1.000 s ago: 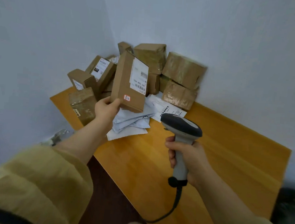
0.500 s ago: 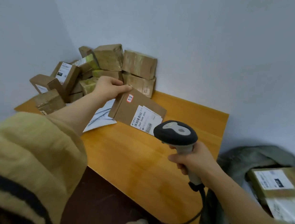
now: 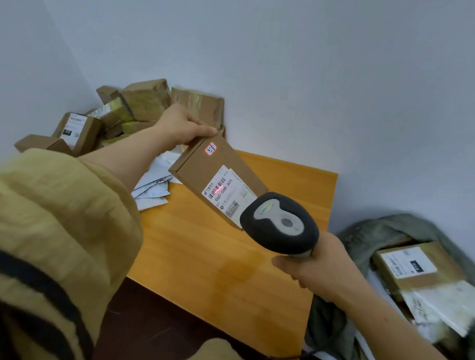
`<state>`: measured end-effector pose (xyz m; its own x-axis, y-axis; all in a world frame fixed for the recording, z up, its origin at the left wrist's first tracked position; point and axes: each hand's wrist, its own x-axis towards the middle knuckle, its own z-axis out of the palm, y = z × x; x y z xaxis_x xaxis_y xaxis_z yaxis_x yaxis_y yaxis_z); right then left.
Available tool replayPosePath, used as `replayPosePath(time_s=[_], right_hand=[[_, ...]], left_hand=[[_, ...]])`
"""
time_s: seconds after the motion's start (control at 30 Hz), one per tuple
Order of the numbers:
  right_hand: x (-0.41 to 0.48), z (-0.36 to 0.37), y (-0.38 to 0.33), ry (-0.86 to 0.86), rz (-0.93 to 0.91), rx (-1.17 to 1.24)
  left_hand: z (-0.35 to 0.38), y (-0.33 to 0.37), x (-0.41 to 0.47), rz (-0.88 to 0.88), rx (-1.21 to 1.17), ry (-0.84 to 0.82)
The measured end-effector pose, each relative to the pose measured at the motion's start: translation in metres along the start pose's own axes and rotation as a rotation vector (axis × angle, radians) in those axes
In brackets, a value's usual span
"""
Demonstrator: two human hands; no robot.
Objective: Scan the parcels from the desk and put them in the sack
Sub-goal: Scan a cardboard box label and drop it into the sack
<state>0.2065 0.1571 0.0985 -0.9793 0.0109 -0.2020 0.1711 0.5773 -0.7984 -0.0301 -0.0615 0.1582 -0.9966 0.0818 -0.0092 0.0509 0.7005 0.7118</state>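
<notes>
While the red beam rests on the barcode, step in hand: scan of one parcel, judged under way; the drop into the sack is not yet done.
Bench: orange-brown wooden bench (image 3: 217, 277), set into the wall corner; the near half carries nothing visible.
Sack: grey-green fabric sack (image 3: 383, 228), open, just beside the bench's right edge and lower; a brown carton with a white label (image 3: 411, 267) already lies inside.
Stock remaining: a heap of brown taped cardboard parcels (image 3: 139, 106) in the far corner, with white plastic mailers (image 3: 153, 190) in front of it.
Task item: flat brown cardboard box (image 3: 200, 165), held in the air above the bench, tilted, label face toward the camera.
Tool: black-and-grey handheld barcode scanner (image 3: 281, 223), nose just beside the box's near end.
Left hand (image 3: 181, 125): pinches the box by its far end only.
Right hand (image 3: 317, 265): fingers wrapped round the scanner handle.
Label: white shipping label (image 3: 224, 193); the red line crosses only part of the barcode.
Risk 1: misread or no read, caused by the steep tilt and the close nose.
Risk 2: the box slips, caused by the one-ended pinch.
Risk 3: an unscanned box enters the sack, if the move begins before the read is confirmed.
</notes>
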Motion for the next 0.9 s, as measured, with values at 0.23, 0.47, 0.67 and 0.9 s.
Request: replayPosePath(time_s=[0.23, 0.47, 0.67, 0.9], right_hand=[[-0.007, -0.008, -0.002, 0.018, -0.001, -0.073], [-0.005, -0.016, 0.000, 0.030, 0.021, -0.081], [0.003, -0.021, 0.012, 0.055, 0.056, 0.091], [0.000, -0.041, 0.060, 0.189, 0.230, 0.521]], left_hand=[[0.007, 0.016, 0.007, 0.018, 0.010, -0.036], [0.015, 0.025, 0.017, 0.037, 0.033, -0.085], [0.029, 0.034, 0.020, -0.005, -0.045, -0.096], [0.148, 0.032, -0.002, -0.303, -0.304, -0.313]])
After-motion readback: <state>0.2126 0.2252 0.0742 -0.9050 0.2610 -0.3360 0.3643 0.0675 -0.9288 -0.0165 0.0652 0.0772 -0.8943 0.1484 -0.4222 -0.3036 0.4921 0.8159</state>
